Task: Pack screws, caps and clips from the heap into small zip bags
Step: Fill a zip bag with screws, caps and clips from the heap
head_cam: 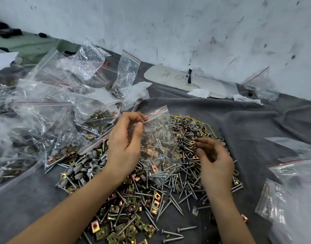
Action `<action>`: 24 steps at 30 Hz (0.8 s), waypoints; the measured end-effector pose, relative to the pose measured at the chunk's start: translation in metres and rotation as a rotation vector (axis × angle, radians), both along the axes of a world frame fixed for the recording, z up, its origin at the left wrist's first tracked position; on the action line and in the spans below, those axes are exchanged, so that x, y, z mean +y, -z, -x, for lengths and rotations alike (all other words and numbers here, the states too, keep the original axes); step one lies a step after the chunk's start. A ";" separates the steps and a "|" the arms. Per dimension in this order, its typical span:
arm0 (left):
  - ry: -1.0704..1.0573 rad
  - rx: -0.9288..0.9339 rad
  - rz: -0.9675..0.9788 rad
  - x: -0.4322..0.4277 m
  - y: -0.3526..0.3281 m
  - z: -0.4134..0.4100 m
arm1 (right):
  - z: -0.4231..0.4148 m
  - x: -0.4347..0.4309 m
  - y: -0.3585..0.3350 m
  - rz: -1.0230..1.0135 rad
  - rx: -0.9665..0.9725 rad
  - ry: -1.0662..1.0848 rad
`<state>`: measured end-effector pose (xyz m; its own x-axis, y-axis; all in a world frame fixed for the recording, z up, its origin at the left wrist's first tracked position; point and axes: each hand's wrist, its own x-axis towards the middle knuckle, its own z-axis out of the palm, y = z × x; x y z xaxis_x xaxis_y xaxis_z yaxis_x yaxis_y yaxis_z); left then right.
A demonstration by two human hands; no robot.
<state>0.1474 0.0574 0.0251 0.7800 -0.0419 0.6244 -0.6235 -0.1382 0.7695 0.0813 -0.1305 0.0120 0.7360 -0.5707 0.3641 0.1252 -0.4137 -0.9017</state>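
A heap (140, 205) of silver screws, brass-coloured square clips and grey round caps covers the grey cloth in front of me. My left hand (124, 145) pinches the red-striped top of a small clear zip bag (158, 138), holding it above the heap. Screws and a few clips lie inside the bag. My right hand (214, 161) hovers to the right of the bag, fingertips pinched on a small dark piece whose kind I cannot make out.
Filled and unfilled zip bags (50, 110) pile up at the left. More bags (292, 187) lie at the right edge. A white flat board (183, 80) with scribbles rests against the scuffed white wall (186, 29). Grey cloth (257, 124) stretches to the right.
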 end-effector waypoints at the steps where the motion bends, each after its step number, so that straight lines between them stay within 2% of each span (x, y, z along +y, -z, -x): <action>1: 0.003 0.002 0.002 0.000 0.000 0.000 | 0.000 0.000 0.000 -0.009 0.004 -0.008; 12: 0.015 0.000 0.019 -0.001 -0.002 0.002 | 0.001 0.000 -0.001 -0.024 0.002 -0.047; 15: 0.049 -0.009 0.061 -0.001 -0.002 0.003 | 0.002 0.001 -0.005 -0.102 0.018 -0.175; 20: 0.126 -0.099 0.105 -0.002 -0.003 0.005 | 0.005 0.010 -0.007 -0.180 0.177 -0.401; 24: 0.148 -0.124 0.139 -0.002 -0.002 0.004 | 0.006 0.008 -0.010 -0.300 0.189 -0.515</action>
